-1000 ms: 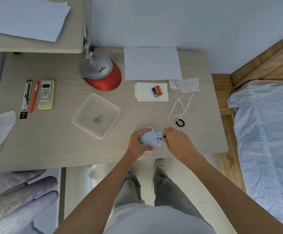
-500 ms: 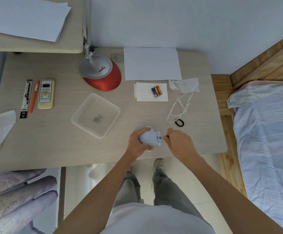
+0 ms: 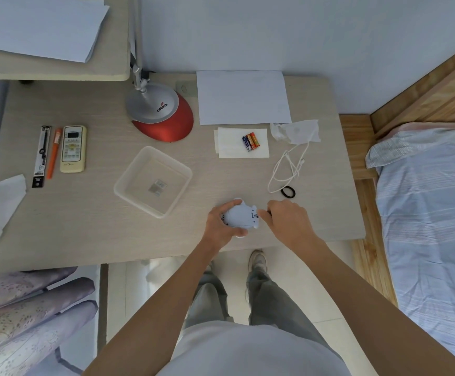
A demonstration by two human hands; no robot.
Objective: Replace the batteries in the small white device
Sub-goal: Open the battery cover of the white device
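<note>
From the head view, we clasp the small white device point(image 3: 241, 217) in our left hand point(image 3: 219, 226) at the table's point(image 3: 85, 226) near edge, steadying it while our right hand's point(image 3: 288, 222) fingers point(image 3: 263, 214) pinch, seemingly, a small tool at its right end, the batteries point(image 3: 250, 141) waiting farther back on a napkin point(image 3: 241, 143).

We see a matt, pale wood-grain table point(image 3: 85, 226). Device point(image 3: 241, 217): smooth white plastic. Tray point(image 3: 153, 181): clear, slightly frosted plastic. Lamp base point(image 3: 164, 118): satin grey metal-look top w/ matt red shell. Batteries point(image 3: 250, 141), glossy wrap, lie on a paper napkin point(image 3: 231, 143). Bed point(image 3: 427, 199): striped cloth, varnished wood frame. Remote point(image 3: 73, 148): yellowed plastic.
</note>
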